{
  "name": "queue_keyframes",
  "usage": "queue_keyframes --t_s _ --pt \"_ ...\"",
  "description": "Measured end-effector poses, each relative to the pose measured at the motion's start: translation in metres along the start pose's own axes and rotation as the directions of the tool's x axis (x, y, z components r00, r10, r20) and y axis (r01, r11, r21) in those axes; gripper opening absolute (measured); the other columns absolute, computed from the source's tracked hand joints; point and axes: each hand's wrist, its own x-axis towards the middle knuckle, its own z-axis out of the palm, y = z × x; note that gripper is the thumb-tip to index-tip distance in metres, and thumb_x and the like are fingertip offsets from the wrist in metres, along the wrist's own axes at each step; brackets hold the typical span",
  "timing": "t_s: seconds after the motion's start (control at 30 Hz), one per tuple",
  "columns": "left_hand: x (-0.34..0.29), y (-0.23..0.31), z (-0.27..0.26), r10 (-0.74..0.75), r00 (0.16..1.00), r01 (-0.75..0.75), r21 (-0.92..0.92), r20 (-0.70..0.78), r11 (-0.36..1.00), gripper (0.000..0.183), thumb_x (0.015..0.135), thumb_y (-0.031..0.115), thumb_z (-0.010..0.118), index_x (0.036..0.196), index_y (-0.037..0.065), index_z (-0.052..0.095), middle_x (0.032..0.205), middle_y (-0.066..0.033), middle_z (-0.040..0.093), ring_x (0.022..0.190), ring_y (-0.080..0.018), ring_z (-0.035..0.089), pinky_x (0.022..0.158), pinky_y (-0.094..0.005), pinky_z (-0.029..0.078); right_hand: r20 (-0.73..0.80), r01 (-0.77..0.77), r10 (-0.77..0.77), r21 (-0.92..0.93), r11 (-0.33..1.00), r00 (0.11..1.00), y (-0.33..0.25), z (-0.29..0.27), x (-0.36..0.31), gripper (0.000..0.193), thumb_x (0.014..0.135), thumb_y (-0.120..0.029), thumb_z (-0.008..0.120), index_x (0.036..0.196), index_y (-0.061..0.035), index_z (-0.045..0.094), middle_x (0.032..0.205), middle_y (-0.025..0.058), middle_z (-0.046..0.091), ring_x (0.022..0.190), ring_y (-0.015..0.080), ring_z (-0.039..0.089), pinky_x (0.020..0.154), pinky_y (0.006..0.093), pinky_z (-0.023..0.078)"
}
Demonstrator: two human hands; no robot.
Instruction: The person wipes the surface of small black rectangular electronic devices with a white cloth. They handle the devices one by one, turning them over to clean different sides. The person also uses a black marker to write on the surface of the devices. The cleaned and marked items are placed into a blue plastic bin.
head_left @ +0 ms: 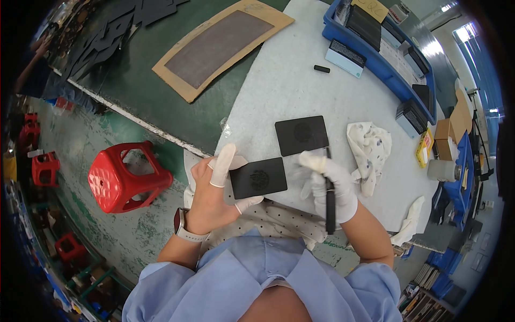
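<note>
My left hand (213, 191), with white finger cots on some fingers, grips a flat black rectangular piece (268, 185) by its left side. A round emblem is pressed into this piece's face. In a white glove, my right hand (337, 192) is closed around a slim tool with a black handle (330, 214); its tip points away from me and its exact kind does not show. The gloved fingers are slightly blurred. Just beyond both hands, a second black rectangular piece (289, 137) with a similar emblem lies on the white table covering (263, 102).
A crumpled spotted cloth (369, 150) lies right of my right hand. Farther off are a small black block (322, 69) and a blue tray (394, 80) with boxes. A cardboard-backed dark panel (220, 48) rests on the green table. A red stool (126, 177) stands at left.
</note>
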Motion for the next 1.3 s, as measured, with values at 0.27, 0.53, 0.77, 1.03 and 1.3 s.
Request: queue_keyframes --t_s 0.27,0.53,0.77,1.03,1.3 --pt "0.0 0.0 0.001 0.008 1.0 -0.008 -0.002 -0.009 1.0 0.105 0.06 0.03 0.088 0.145 0.001 0.031 0.115 -0.0096 0.056 0.102 -0.0292 0.048 0.092 -0.0419 0.029 0.035 0.086 -0.083 -0.087 0.992 0.996 0.003 -0.007 -0.002 0.028 0.088 -0.028 0.066 0.099 -0.0027 0.065 0.071 -0.0056 0.05 0.063 0.0009 0.042 0.052 0.0175 0.033" --pt "0.002 0.001 0.001 0.016 1.0 -0.016 0.011 -0.013 1.0 0.104 0.061 0.029 0.087 0.144 0.001 0.032 0.113 -0.0094 0.057 0.102 -0.0291 0.049 0.092 -0.0417 0.029 0.494 0.767 -0.591 -0.478 0.428 0.637 0.031 -0.032 0.016 0.053 0.078 0.002 0.065 0.129 -0.0023 0.051 0.075 -0.005 0.05 0.064 0.0064 0.049 0.065 0.0251 0.048" --pt "0.002 0.001 0.001 0.007 1.0 -0.007 0.004 -0.015 1.0 0.104 0.06 0.029 0.088 0.144 0.001 0.032 0.112 -0.0097 0.057 0.101 -0.0291 0.049 0.091 -0.0416 0.03 0.334 0.689 -0.607 -0.435 0.58 0.721 0.029 -0.025 0.011 0.046 0.082 -0.005 0.065 0.126 -0.0007 0.053 0.074 -0.0048 0.049 0.06 0.0066 0.043 0.061 0.021 0.043" --pt "0.0 0.0 0.002 0.001 1.0 -0.001 0.012 -0.016 1.0 0.105 0.06 0.03 0.088 0.144 0.001 0.032 0.111 -0.01 0.056 0.1 -0.0292 0.048 0.09 -0.0416 0.03 0.11 0.499 -0.487 -0.218 0.839 0.866 0.026 -0.008 0.016 0.027 0.091 -0.023 0.061 0.107 -0.0006 0.06 0.077 -0.0002 0.056 0.057 0.004 0.043 0.052 0.0169 0.036" --pt "0.001 0.001 0.001 0.021 1.0 -0.021 0.004 -0.017 1.0 0.105 0.06 0.03 0.088 0.144 0.001 0.032 0.111 -0.01 0.056 0.101 -0.0292 0.049 0.091 -0.0416 0.029 0.232 0.749 -0.716 -0.296 0.592 0.658 0.033 -0.009 0.018 0.024 0.092 -0.023 0.06 0.104 -0.0029 0.061 0.079 -0.0001 0.053 0.065 0.0048 0.045 0.055 0.0205 0.036"
